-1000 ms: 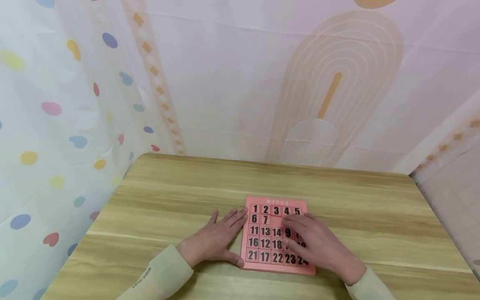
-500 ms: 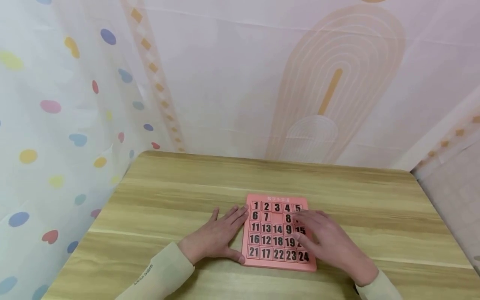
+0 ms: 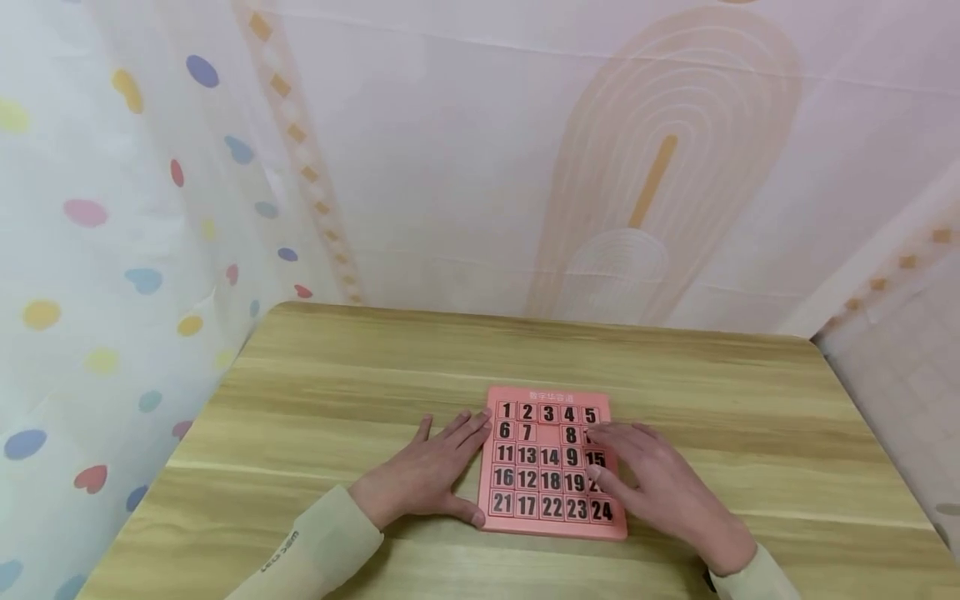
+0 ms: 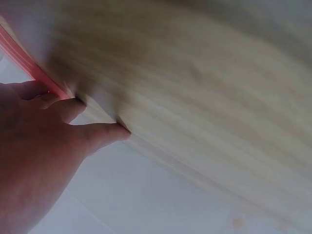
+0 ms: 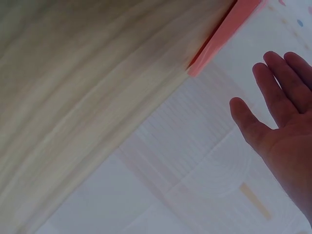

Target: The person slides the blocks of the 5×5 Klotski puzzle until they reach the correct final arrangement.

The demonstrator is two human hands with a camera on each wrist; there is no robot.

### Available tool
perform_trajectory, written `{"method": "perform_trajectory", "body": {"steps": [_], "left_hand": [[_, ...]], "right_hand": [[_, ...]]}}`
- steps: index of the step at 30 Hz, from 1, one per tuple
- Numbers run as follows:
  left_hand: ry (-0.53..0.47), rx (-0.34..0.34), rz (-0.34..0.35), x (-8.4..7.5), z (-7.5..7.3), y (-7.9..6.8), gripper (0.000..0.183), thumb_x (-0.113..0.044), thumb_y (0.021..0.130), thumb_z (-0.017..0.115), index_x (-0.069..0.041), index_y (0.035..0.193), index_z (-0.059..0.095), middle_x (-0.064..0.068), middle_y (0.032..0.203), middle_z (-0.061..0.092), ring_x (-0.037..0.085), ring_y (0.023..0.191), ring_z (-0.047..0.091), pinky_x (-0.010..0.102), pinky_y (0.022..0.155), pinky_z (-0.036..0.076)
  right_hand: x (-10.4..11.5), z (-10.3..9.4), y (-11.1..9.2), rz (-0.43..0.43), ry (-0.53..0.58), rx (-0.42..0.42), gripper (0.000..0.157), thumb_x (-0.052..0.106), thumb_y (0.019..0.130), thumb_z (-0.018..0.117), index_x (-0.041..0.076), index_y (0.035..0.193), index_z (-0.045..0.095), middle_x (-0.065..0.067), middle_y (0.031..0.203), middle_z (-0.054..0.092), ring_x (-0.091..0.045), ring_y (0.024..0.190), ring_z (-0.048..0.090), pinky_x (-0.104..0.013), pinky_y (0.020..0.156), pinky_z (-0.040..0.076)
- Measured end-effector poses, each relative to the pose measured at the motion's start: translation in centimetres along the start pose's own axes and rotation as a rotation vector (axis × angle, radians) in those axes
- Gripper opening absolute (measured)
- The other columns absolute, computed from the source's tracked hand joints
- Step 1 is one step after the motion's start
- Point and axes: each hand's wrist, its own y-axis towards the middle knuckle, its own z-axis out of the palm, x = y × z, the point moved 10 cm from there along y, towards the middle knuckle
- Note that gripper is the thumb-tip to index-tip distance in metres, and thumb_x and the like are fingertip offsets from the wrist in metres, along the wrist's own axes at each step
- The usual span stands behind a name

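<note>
A pink sliding number puzzle (image 3: 512,395) lies flat on the table, its black-numbered tiles in rows. The vacant slot (image 3: 548,434) sits between the 7 tile (image 3: 527,432) and the 8 tile (image 3: 571,435). My left hand (image 3: 423,475) rests spread at the board's left side, fingertips near its upper corner and thumb at the lower one. Over the right-hand column, my right hand (image 3: 660,483) has loosely extended fingers that partly hide tiles there. In the right wrist view its fingers (image 5: 275,90) are apart from the pink board edge (image 5: 219,39), pinching nothing.
The wood-grain table (image 3: 375,358) extends around the board on all sides. A patterned cloth (image 3: 450,167) hangs behind it, and a dotted cloth (image 3: 112,250) hangs along the left.
My right hand has drawn back to the right, uncovering the 8 tile and more of the columns beside it. My left hand has kept its place at the board's edge.
</note>
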Motion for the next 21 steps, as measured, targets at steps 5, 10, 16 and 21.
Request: {"method": "perform_trajectory", "body": {"steps": [5,10,16,21], "left_hand": [[-0.001,-0.007,0.001,-0.3,0.1,0.1,0.123,-0.078,0.075,0.07,-0.005,0.164,0.027,0.01,0.173,0.016,0.036,0.157,0.02,0.074,0.117,0.019],[0.004,-0.012,0.005,-0.5,0.1,0.1,0.123,-0.078,0.075,0.07,-0.005,0.164,0.027,0.01,0.173,0.016,0.036,0.156,0.02,0.074,0.117,0.019],[-0.007,-0.007,0.008,-0.6,0.0,0.1,0.123,-0.077,0.075,0.071,-0.004,0.163,0.027,0.011,0.173,0.016,0.036,0.157,0.02,0.075,0.117,0.018],[-0.009,0.0,0.0,-0.6,0.0,0.1,0.122,-0.077,0.076,0.071,-0.005,0.164,0.027,0.01,0.173,0.016,0.035,0.157,0.019,0.075,0.117,0.018]], "right_hand": [[0.1,0.2,-0.1,-0.014,0.003,0.021,0.047,0.034,0.1,0.069,0.002,0.134,0.067,-0.015,0.137,0.066,-0.034,0.126,0.062,-0.063,0.11,0.042],[0.2,0.7,-0.3,-0.025,-0.009,0.043,0.047,0.036,0.1,0.069,0.003,0.134,0.068,-0.014,0.139,0.066,-0.033,0.128,0.062,-0.063,0.111,0.042],[0.4,1.4,-0.5,-0.035,-0.027,0.077,0.046,0.037,0.099,0.069,0.006,0.134,0.068,-0.013,0.139,0.066,-0.031,0.132,0.059,-0.061,0.109,0.044],[0.6,1.9,-0.4,-0.043,-0.035,0.096,0.051,0.042,0.1,0.067,0.005,0.135,0.067,-0.015,0.14,0.065,-0.032,0.133,0.059,-0.061,0.11,0.044]]}}
